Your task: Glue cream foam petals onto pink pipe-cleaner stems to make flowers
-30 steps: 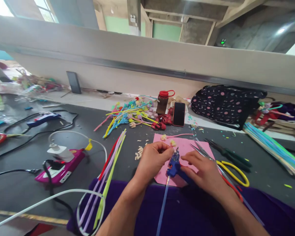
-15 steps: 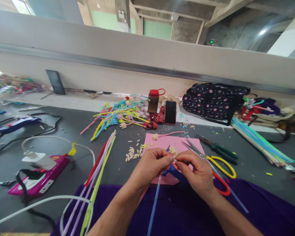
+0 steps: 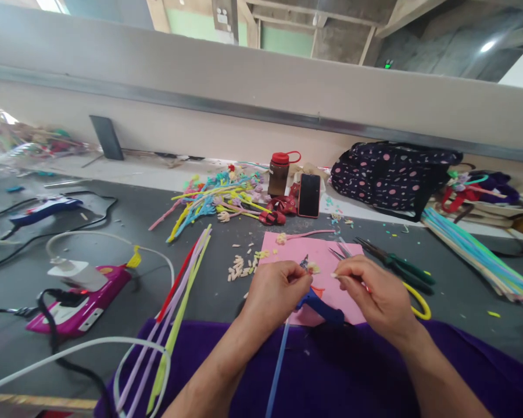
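My left hand point(image 3: 281, 287) is closed in a pinch at a small pale yellow flower-like cluster point(image 3: 314, 268), above the pink sheet. Just beside those fingertips is the dark nozzle of a blue glue gun point(image 3: 322, 307); a translucent glue stick point(image 3: 279, 366) runs down from it. To the right, my right hand point(image 3: 377, 293) pinches a short cream fuzzy piece point(image 3: 335, 275) between thumb and forefinger, a little apart from the cluster. Under both hands lies a pink sheet point(image 3: 296, 247). Scissors point(image 3: 421, 305) with a yellow handle are partly hidden by my right hand.
Short cream pieces point(image 3: 239, 268) lie left of the sheet. Long pipe cleaners point(image 3: 181, 290) and a magenta power strip point(image 3: 82, 302) are further left. Pliers point(image 3: 396, 267) lie right. Behind are finished coloured stems point(image 3: 218, 194), a bottle point(image 3: 279, 174), a phone point(image 3: 309, 195) and a dark bag point(image 3: 392, 180).
My hands were together at the cluster; now my right hand has drawn away to the right with a cream piece in its fingertips. The whole view has shifted slightly.
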### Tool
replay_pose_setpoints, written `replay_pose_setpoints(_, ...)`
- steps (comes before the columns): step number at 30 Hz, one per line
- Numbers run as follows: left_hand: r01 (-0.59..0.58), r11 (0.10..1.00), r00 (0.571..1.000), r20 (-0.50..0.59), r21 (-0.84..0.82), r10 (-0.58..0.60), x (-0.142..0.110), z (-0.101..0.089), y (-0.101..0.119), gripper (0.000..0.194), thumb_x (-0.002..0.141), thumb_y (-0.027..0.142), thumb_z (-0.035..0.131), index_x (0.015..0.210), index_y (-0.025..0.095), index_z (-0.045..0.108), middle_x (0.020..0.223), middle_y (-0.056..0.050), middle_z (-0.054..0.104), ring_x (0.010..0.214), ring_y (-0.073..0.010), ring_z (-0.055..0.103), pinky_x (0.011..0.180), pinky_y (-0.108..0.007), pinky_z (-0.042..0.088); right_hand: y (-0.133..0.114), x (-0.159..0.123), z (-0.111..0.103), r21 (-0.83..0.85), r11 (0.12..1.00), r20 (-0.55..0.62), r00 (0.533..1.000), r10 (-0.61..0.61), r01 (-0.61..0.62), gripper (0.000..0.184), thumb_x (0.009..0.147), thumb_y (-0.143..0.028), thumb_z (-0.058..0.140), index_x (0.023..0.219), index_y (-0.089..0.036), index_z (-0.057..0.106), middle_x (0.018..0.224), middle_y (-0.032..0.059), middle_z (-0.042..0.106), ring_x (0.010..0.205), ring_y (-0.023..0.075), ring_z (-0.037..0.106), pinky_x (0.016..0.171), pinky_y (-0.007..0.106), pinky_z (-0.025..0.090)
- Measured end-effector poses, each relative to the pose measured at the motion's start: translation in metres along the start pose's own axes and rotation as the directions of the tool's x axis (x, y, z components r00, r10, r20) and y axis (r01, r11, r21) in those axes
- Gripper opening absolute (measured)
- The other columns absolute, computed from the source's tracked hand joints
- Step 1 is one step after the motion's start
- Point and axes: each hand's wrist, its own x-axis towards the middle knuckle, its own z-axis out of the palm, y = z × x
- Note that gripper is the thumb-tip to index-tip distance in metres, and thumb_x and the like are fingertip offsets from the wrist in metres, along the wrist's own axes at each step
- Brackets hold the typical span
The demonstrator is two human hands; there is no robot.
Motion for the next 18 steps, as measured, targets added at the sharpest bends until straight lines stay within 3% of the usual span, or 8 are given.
replay_pose_setpoints(8, -0.117, 0.953, 0.991, 0.098, 0.278, 0.093, -0.002, 0.002, -0.002, 0.026, 0.077, 0.027, 0.048, 0.063, 0.022, 0.069, 0.061, -0.002, 0.068, 0.057, -0.0147, 0.057, 0.053, -0.023, 0.033, 0.004, 0.011, 0.001, -0.074, 0.994, 0.153, 0.986, -0.072, 0.085, 0.012, 0.089, -0.019, 0.048, 0.086, -0.02, 0.059, 0.085, 0.0047, 0.062, 0.081, 0.0161, 0.058, 0.072, 0.029, 0.046)
replay_pose_setpoints(18, -0.159, 0.913, 0.984, 0.135, 0.376, 0.116, -0.003, 0.007, -0.003, 0.024, 0.076, 0.025, 0.05, 0.064, 0.022, 0.071, 0.057, -0.001, 0.066, 0.051, -0.0135, 0.053, 0.049, -0.024, 0.026, 0.006, 0.003, 0.009, -0.178, 0.969, 0.164, 0.976, -0.143, 0.172, 0.014, 0.087, -0.019, 0.05, 0.085, -0.019, 0.064, 0.09, 0.0063, 0.062, 0.081, 0.0164, 0.057, 0.07, 0.029, 0.044)
